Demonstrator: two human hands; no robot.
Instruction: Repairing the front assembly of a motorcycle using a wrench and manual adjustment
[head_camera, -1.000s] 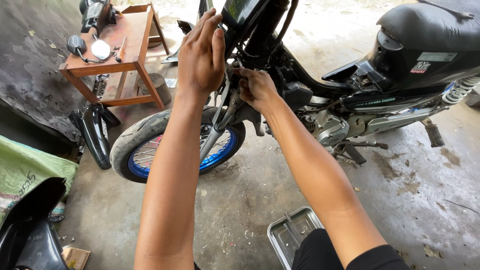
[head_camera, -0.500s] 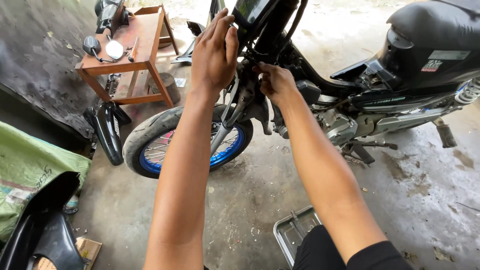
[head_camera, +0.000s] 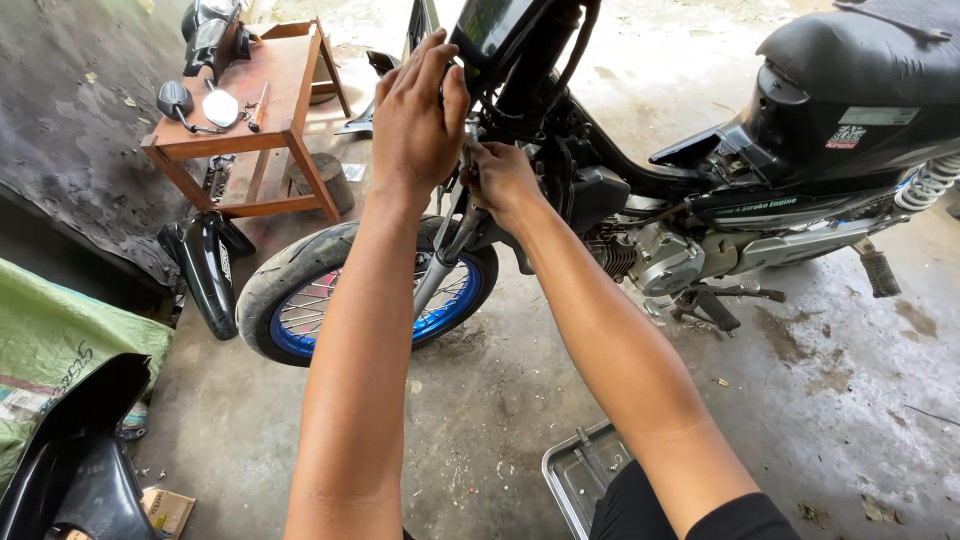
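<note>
The work area is a rough concrete floor (head_camera: 480, 420), stained and damp in patches, bounded at the left by a dark, weathered wall. A motorcycle (head_camera: 700, 200) with its front body panels removed is stood on this floor; its matte black seat (head_camera: 860, 60) is seen at the upper right, and the ribbed, cast-metal engine (head_camera: 655, 255) is exposed below the frame. The front wheel (head_camera: 330, 295) is fitted with a smooth black tyre, a blue-painted rim and thin spokes, and is carried by a polished metal fork tube (head_camera: 445, 265).

The left hand (head_camera: 418, 115) is laid flat against the steering head area, just below the glossy instrument panel (head_camera: 490, 25); its fingers are extended and pressed on the bodywork, not curled around anything. The right hand (head_camera: 500, 180) is placed just beside it, at the top of the fork; its fingers are closed around a small part there (the part itself is hidden by the hand, and cannot be identified).

A reddish wooden stool (head_camera: 250, 110) is stood behind the wheel, and round mirrors (head_camera: 195, 100) and a slim screwdriver (head_camera: 258, 105) are laid on it. A curved, glossy black fender (head_camera: 205, 270) is leaned near the stool. A green woven sack (head_camera: 60, 340) and black plastic panels (head_camera: 70, 460) are located at the lower left. A rectangular metal tray (head_camera: 580, 480) is set on the floor between the forearms.
</note>
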